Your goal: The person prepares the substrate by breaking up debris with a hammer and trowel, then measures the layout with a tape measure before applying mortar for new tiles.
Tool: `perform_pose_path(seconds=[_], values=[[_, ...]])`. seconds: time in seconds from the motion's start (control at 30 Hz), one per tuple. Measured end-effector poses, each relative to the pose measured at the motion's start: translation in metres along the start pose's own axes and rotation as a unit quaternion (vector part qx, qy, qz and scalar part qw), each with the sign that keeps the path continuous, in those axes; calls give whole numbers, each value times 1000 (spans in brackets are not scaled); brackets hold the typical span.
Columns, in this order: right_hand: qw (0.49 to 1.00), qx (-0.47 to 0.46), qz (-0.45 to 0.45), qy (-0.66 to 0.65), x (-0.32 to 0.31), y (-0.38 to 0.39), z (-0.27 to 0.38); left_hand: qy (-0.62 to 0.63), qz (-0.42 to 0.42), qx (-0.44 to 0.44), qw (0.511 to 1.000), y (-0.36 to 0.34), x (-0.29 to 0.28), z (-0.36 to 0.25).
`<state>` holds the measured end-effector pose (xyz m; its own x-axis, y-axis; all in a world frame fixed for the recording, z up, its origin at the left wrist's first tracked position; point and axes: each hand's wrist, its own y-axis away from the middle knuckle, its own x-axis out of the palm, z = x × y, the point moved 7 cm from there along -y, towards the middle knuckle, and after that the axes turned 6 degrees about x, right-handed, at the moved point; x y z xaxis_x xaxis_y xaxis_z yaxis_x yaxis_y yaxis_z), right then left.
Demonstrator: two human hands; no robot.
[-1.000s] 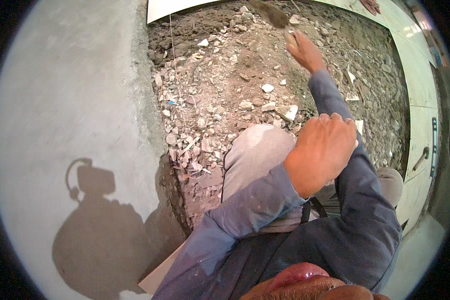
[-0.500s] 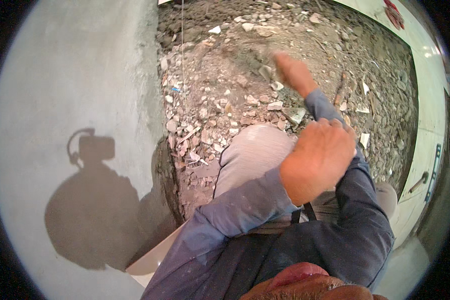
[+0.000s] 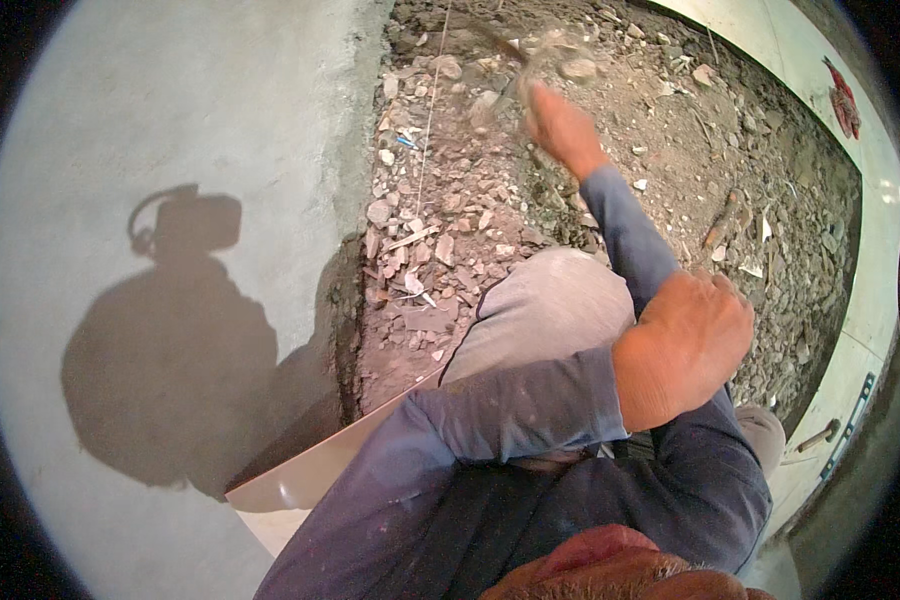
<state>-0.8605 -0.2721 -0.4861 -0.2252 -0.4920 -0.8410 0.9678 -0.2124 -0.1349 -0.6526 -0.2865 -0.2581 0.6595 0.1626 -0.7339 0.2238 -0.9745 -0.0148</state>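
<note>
My right hand reaches far forward, low over the rubble bed. Its fingers are closed around a greyish, trowel-like tool, smeared by motion; its exact kind is unclear. Stones and loose dirt lie around the tool. My left hand is a fist, back upward, across my right forearm beside my grey-trousered knee. Its curled fingers point down and away, so whatever they may hold is hidden.
A taut string runs over the rubble beside a smooth grey cement surface. Pale tiles border the right, bearing a red bundle, a short-handled tool and a spirit level. A tile edge shows lower left.
My right hand has moved forward and slightly left over the rubble with the tool. My left fist has shifted right and down, and the view has turned somewhat.
</note>
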Motion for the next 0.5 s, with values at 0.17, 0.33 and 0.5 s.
perform_pose_path(seconds=[0.17,0.33,0.5], values=[[982,121,-62,130,-5,-68,-29,-45,-23,23,998,-6,-14,-8],[991,14,88,96,44,17,47,27,-10,-7,1000,6,-13,17],[998,-47,-6,28,14,24,-9,44,-25,22,999,7,-9,10]])
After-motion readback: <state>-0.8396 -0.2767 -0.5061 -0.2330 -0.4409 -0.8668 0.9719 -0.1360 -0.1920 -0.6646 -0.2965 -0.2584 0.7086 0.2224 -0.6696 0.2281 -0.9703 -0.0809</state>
